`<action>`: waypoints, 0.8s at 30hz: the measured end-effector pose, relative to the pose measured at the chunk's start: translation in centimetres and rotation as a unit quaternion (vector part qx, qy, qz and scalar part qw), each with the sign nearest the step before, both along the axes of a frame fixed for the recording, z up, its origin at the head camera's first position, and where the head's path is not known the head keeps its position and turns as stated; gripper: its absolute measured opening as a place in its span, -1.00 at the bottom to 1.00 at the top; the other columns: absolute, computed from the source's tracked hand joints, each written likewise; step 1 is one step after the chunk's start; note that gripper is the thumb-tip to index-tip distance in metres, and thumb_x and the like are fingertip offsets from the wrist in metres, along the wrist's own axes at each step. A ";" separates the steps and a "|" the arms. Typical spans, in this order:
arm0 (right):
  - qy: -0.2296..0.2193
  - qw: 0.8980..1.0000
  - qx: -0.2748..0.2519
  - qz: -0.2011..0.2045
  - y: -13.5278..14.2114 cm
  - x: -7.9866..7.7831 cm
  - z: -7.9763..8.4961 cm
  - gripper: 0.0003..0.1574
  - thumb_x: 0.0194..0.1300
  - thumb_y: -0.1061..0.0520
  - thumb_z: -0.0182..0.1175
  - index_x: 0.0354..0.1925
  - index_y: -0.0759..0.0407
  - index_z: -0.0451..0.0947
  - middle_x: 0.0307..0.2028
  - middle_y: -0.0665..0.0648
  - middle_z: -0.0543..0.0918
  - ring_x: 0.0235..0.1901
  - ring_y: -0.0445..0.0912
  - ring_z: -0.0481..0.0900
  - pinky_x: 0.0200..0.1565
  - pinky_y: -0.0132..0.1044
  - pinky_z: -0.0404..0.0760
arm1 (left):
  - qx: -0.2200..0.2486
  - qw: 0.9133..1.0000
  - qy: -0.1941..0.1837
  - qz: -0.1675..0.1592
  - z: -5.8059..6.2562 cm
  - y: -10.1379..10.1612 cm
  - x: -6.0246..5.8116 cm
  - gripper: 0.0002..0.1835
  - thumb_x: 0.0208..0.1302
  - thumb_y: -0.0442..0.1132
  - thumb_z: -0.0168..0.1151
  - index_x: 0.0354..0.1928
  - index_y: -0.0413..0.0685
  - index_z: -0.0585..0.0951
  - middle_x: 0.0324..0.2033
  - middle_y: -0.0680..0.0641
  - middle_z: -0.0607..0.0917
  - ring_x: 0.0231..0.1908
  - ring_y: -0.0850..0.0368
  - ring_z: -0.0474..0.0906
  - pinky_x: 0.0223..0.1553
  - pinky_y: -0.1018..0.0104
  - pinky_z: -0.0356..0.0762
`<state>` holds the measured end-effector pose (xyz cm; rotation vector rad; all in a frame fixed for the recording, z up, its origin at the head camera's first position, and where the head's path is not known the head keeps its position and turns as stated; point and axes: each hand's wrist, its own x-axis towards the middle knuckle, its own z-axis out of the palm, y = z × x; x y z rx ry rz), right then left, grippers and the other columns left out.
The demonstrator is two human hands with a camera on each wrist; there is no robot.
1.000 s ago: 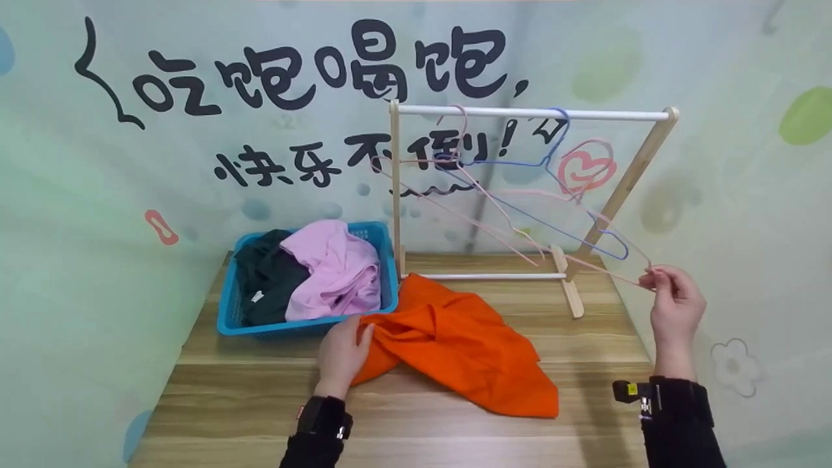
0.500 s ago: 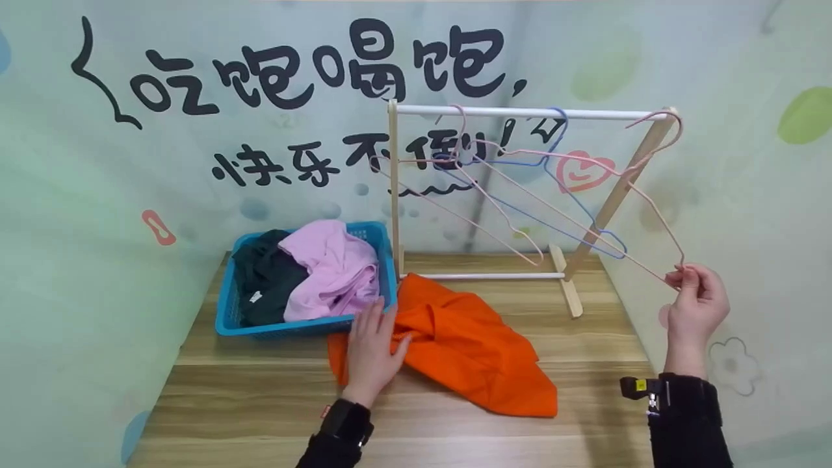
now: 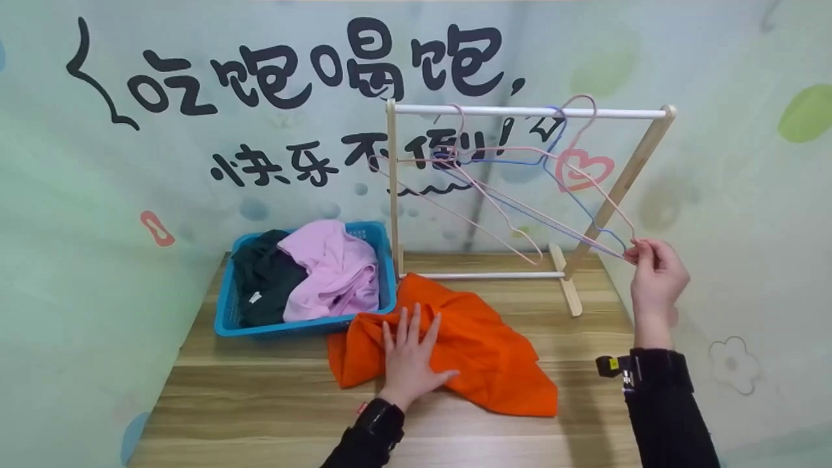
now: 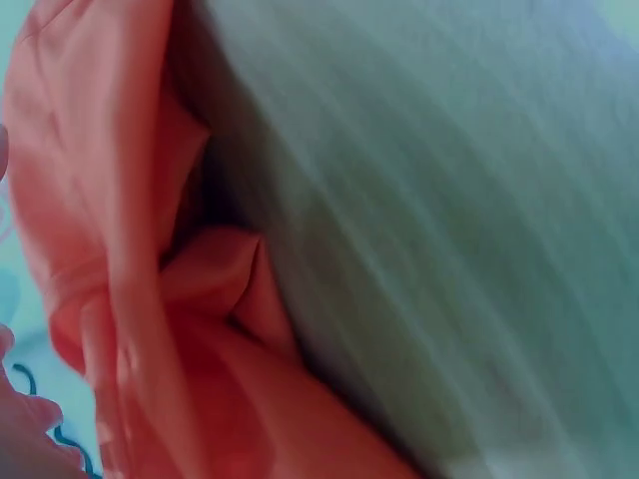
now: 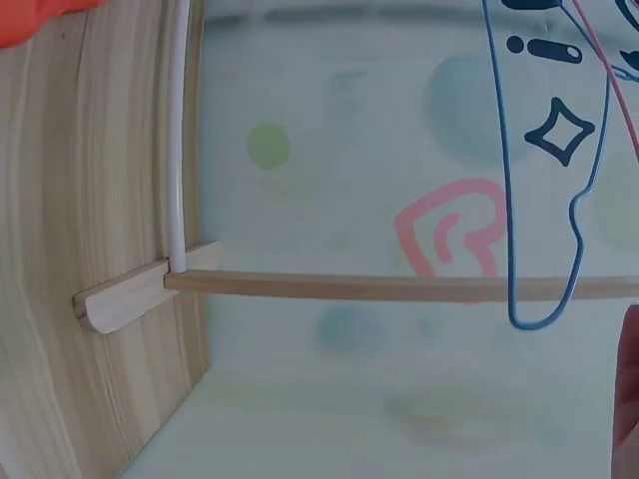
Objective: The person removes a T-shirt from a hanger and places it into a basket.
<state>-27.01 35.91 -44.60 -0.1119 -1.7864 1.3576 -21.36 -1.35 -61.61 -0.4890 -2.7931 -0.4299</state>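
Note:
My right hand (image 3: pixel 658 276) pinches the lower right corner of a pink wire hanger (image 3: pixel 614 203). This hanger's hook reaches up beside the rack's white top rail (image 3: pixel 500 112). Spread fingers of my left hand (image 3: pixel 411 367) lie over a crumpled orange garment (image 3: pixel 497 354) on the wooden table. Folds of the same orange garment (image 4: pixel 120 200) fill the left side of the left wrist view. A blue hanger (image 5: pixel 507 200) hangs from the rail, overlapped by the held one in the head view. Farther left hangs another pink hanger (image 3: pixel 463 123).
A blue basket (image 3: pixel 224 318) stands left of the rack, with a dark green garment (image 3: pixel 276 279) and a light pink garment (image 3: pixel 335 273) inside. The rack's wooden foot (image 3: pixel 567 289) sits on the table (image 3: pixel 260 403) at the right.
My left hand has let go of the orange garment's edge and moved right, flattening over it. My right hand shifted right, then back left and up, raising the pink hanger to the rail.

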 end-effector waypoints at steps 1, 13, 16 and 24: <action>-0.003 1.000 0.008 -0.002 -0.4 -0.2 0.2 -0.73 0.38 0.25 0.20 -0.19 0.53 0.63 -0.47 -0.14 0.64 -0.43 -0.29 0.63 -0.21 -0.50 0.62 | -0.005 1.000 -0.007 0.002 -0.1 0.1 0.0 0.19 -0.08 0.53 0.28 0.56 0.22 0.09 0.54 -0.21 -0.07 0.50 -0.28 -0.26 0.33 -0.43 -0.34; -0.005 0.992 0.121 -0.026 -3.4 -1.9 0.1 -0.79 0.37 0.26 0.23 -0.24 0.45 0.66 -0.42 0.29 0.72 -0.48 -0.54 0.51 -0.31 -0.64 0.50 | -0.023 0.998 -0.058 0.030 -1.4 1.1 -0.6 0.28 -0.15 0.64 0.20 0.58 0.31 -0.05 0.56 -0.17 -0.15 0.50 -0.26 -0.34 0.31 -0.46 -0.41; -0.015 0.990 0.138 -0.018 -3.6 -1.8 -0.7 -0.81 0.38 0.27 0.23 -0.23 0.44 0.66 -0.39 0.33 0.72 -0.47 -0.57 0.49 -0.32 -0.66 0.46 | -0.016 0.997 -0.064 0.031 -1.8 1.2 -0.9 0.28 -0.17 0.65 0.19 0.58 0.33 -0.04 0.56 -0.17 -0.13 0.50 -0.29 -0.30 0.29 -0.49 -0.39; -0.040 0.988 0.148 0.022 -3.3 -1.1 -3.1 -0.70 0.41 0.28 0.18 0.08 0.31 0.59 -0.08 0.23 0.72 -0.21 -0.26 0.61 -0.17 -0.56 0.46 | -0.001 0.993 -0.115 0.035 -3.2 0.8 -1.5 0.23 -0.18 0.64 0.21 0.56 0.40 0.04 0.55 -0.15 -0.05 0.48 -0.35 -0.25 0.25 -0.55 -0.27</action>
